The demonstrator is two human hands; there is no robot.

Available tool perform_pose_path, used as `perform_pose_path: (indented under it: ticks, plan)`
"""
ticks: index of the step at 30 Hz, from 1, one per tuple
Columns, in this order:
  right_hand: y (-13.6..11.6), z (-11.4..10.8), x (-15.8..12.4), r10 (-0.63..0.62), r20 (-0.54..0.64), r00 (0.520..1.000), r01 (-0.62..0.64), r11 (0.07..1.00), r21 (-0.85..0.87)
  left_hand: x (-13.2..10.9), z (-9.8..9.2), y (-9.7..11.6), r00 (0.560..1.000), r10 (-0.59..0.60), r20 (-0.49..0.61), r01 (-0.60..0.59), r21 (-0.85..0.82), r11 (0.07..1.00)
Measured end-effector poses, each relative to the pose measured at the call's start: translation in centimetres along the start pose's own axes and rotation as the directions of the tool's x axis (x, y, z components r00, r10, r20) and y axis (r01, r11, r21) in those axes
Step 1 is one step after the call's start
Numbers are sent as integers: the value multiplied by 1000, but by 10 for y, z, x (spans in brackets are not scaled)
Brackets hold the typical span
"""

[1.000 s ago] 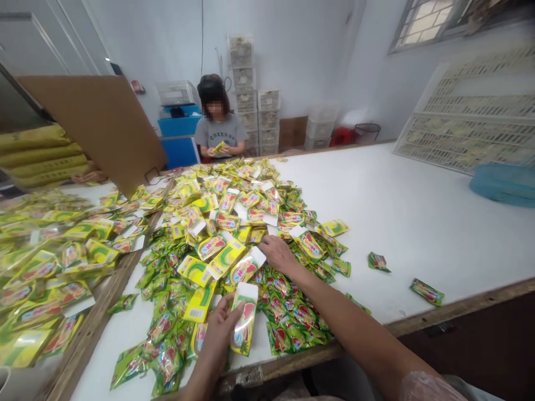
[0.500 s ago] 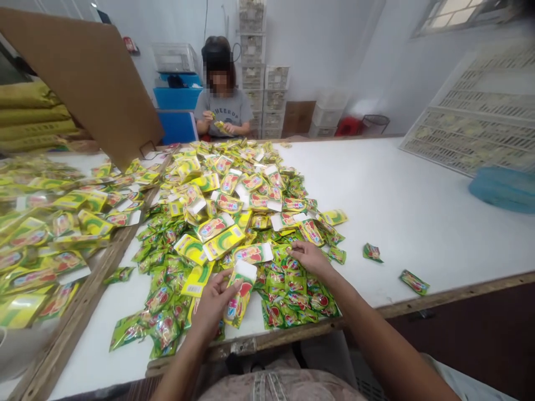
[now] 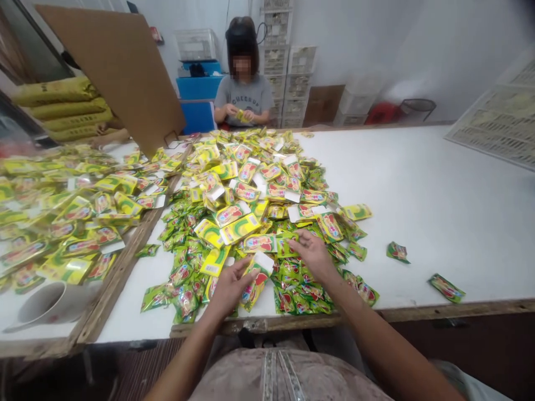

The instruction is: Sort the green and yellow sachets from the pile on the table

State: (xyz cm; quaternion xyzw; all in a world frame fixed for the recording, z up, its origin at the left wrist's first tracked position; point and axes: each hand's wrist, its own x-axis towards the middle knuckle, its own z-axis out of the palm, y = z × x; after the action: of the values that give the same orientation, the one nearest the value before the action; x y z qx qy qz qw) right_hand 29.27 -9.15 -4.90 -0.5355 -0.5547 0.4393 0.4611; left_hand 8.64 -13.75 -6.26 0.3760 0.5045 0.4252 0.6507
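My left hand (image 3: 229, 289) is closed round a small yellow card box (image 3: 256, 284) with a watermelon print, its white end flap standing open and tilted away from me. My right hand (image 3: 315, 257) pinches a green sachet (image 3: 287, 245) between thumb and fingertips, just beyond the box's open end. Beneath it lies a pile of similar green sachets (image 3: 298, 292). Another yellow box (image 3: 257, 243) rests directly left of the pinched sachet. A heap of yellow boxes (image 3: 240, 224), several with flaps open, spreads over the table in front of both hands.
Two loose sachets (image 3: 446, 288) lie on the white tabletop (image 3: 401, 195) at right. A wooden strip (image 3: 121, 273) divides off more boxes (image 3: 75, 211) and a pale mug (image 3: 50, 305) at left. Across the table, a co-worker (image 3: 244, 92) handles a small yellow item. A cardboard sheet (image 3: 117, 72) stands upright.
The green sachet now shows clearly between my right fingers. My left hand keeps hold of the box. My view has swung left, bringing the whole mug into sight.
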Motion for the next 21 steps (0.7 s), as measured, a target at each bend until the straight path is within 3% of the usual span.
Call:
perform_pose_path:
  ticks: [2,7,10,12,15,17,19,21]
  plan:
    - [-6,13,-8,-10,106,994,3,998,67,2,0,-3,999,13,32,-14,23,1000]
    - [-10,22,-13,12,342,940,35,991,-132,0,-4,-6,997,14,74,-21,89,996]
    - [-4,21,-13,46,410,911,35,982,-188,-3,-2,-7,989,-23,148,14,62,998]
    - [-1,22,-14,40,418,908,43,981,-188,-3,0,-7,992,-54,117,48,54,997]
    - [2,19,-8,12,305,952,51,979,-198,0,2,-8,996,-85,25,84,46,995]
    - [5,13,3,-31,92,995,61,940,-335,2,2,-10,995,-95,-15,96,31,995]
    - [9,6,17,-106,-61,992,52,817,-575,4,1,-10,994,-98,-43,99,21,995]
    - [15,1,30,-143,-51,988,57,659,-750,5,1,-10,993,-98,-69,99,15,995]
